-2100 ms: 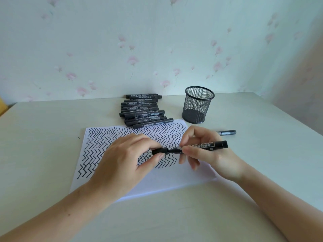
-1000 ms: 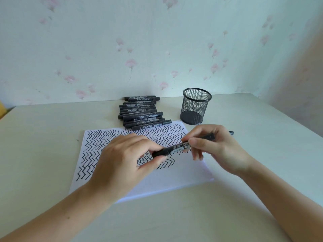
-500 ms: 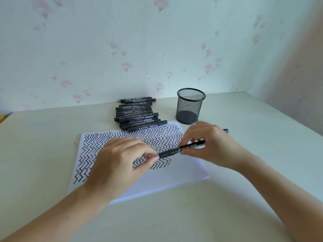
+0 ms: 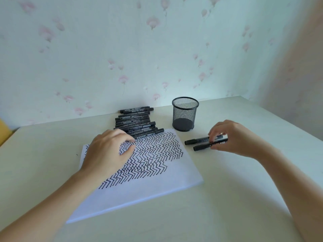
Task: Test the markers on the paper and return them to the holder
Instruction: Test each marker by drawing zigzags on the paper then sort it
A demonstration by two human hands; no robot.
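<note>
1. Head view: right hand [image 4: 234, 138], centre right of frame, fingers [image 4: 212, 137] curled down, pinching the near marker [image 4: 203, 147] at its right end. A second marker [image 4: 197, 140] lies just behind, on the counter [image 4: 227, 198].
2. Left hand [image 4: 108, 151] rests on the paper [image 4: 157, 182], fingers loosely bent, holding nothing; tips at the near edge of the marker pile [image 4: 135, 122].
3. Mesh holder [image 4: 185, 117] stands upright behind the two markers.
4. Marker labels: print too small to read.
</note>
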